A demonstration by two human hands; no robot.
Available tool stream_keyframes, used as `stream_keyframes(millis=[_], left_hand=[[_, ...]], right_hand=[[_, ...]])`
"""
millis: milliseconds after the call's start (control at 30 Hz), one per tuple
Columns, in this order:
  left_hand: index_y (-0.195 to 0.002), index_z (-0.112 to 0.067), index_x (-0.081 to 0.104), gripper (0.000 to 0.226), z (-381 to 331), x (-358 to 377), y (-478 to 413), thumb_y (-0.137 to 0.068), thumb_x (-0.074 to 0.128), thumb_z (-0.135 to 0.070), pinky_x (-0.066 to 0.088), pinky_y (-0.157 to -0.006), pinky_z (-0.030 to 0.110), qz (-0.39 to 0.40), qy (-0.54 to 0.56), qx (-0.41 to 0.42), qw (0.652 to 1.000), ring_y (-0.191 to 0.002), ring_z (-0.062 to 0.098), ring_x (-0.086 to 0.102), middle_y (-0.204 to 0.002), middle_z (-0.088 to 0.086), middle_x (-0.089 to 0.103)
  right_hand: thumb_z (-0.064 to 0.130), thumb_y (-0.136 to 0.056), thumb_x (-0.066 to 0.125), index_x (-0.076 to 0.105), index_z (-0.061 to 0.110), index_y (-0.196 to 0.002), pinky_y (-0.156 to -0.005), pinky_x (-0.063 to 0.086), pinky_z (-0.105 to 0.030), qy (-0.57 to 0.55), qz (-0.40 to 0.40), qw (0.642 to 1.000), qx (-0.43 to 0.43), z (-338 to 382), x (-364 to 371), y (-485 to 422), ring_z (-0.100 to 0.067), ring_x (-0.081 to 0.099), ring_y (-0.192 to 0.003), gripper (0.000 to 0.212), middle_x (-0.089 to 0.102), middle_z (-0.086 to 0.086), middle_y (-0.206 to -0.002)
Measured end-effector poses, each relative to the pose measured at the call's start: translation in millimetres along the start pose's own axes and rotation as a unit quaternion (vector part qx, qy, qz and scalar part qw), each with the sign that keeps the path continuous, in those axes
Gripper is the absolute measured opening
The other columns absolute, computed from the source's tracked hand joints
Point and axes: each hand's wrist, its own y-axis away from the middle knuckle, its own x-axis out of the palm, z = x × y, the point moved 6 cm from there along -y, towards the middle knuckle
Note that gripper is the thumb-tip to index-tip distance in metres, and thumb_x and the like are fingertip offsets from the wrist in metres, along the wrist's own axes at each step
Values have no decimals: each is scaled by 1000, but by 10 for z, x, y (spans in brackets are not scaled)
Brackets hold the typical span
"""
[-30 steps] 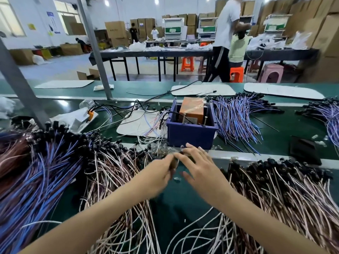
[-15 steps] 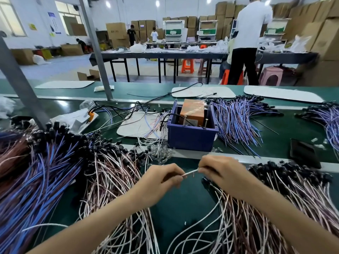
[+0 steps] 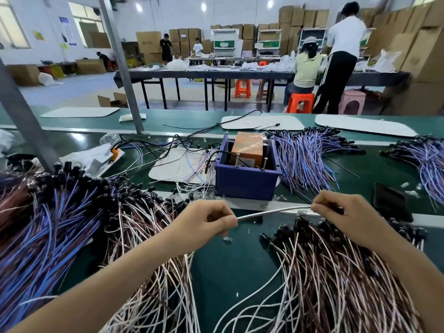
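Observation:
A thin white wire (image 3: 274, 212) stretches between my two hands above the green bench top (image 3: 230, 267). My left hand (image 3: 204, 224) pinches its left end with curled fingers. My right hand (image 3: 341, 212) grips its right end, fingers curled round it. Beneath my right forearm lies a heap of pink-and-white wires with black connectors (image 3: 336, 272). A similar heap (image 3: 144, 236) lies under my left forearm.
A blue plastic bin (image 3: 245, 181) holding an orange box (image 3: 247, 147) stands just beyond my hands. Blue-purple wire bundles (image 3: 36, 236) lie at the left, with more blue-purple bundles (image 3: 305, 157) behind the bin at the right. A black phone (image 3: 391, 200) lies at the right. People work at far tables.
My hands have moved apart, drawing a longer stretch of white wire taut between them. One second ago both hands were close together near the bin.

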Motion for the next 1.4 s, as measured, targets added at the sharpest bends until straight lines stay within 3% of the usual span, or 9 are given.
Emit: stream_keyframes(millis=[133, 267, 567, 767, 933, 1100, 1200, 1333, 1400], left_hand=[[-77, -20, 64, 16, -170, 130, -128, -93, 61, -18, 36, -48, 13, -3, 6, 23, 1000, -46, 0, 45, -56, -15, 60], [-80, -20, 65, 14, -317, 247, -251, -93, 61, -20, 41, -47, 24, -2, 11, 44, 999, -48, 8, 47, -58, -11, 61], [-95, -19, 70, 10, -13, -53, -110, -87, 64, -22, 32, -40, 17, 18, 182, -50, 982, -42, 8, 37, -61, -2, 62], [-88, -15, 77, 16, 280, -451, 93, -84, 63, -20, 45, -42, 10, -46, 525, -70, 847, -46, 3, 53, -80, 2, 72], [-88, -11, 78, 26, 308, -505, 19, -86, 55, -21, 54, -59, 16, -167, 629, -43, 758, -64, 7, 63, -77, 0, 70], [-84, -16, 73, 19, 391, -535, -44, -85, 58, -29, 57, -71, 24, -252, 543, -72, 798, -71, 10, 66, -80, -2, 69], [-81, -14, 73, 20, 356, -509, -141, -85, 56, -23, 57, -68, 26, -234, 526, -74, 814, -72, 13, 69, -80, 1, 71], [-86, -17, 75, 12, 356, -429, -392, -82, 64, -18, 52, -55, 17, -232, 359, -133, 894, -57, 4, 61, -73, -3, 71], [-87, -17, 72, 6, 362, -379, -576, -88, 65, -16, 49, -52, 15, -254, 279, -133, 917, -54, 2, 59, -71, -5, 72]], right_hand=[[27, -84, 71, 60, 46, -92, -68, 43, -8, -40, 64, 997, -8, 288, 187, 40, -1, 60, -60, 23, 69, 15, -83], [12, -82, 74, 67, 27, -104, -75, 42, -5, -108, 9, 989, -103, 786, 375, 70, 4, 62, -85, 28, 68, 21, -91], [10, -83, 71, 76, 17, -89, -67, 44, -9, -131, -124, 981, -76, 718, 344, 40, 0, 63, -67, 10, 68, 14, -69], [19, -84, 72, 75, 29, -80, -53, 38, -5, -196, -120, 973, 31, 454, 344, 16, 3, 56, -50, 11, 69, 8, -60], [20, -85, 71, 75, 31, -76, -52, 38, -9, -237, -78, 965, 85, 397, 504, -4, -7, 57, -54, 15, 70, 5, -61], [4, -89, 63, 77, 17, -82, -51, 44, -10, -353, -34, 924, 143, 321, 665, 9, 1, 62, -57, 20, 74, 4, -71], [8, -90, 63, 76, 20, -85, -67, 52, -17, -381, -93, 901, 184, 194, 598, -5, -6, 65, -71, 19, 75, 4, -77], [8, -90, 62, 73, 20, -88, -43, 39, -10, -424, -173, 865, 204, 161, 426, -224, 3, 52, -46, 16, 73, 1, -69], [9, -90, 63, 69, 19, -87, -46, 37, -10, -407, -202, 862, 225, 148, 428, -414, 2, 46, -43, 12, 74, 1, -73]])
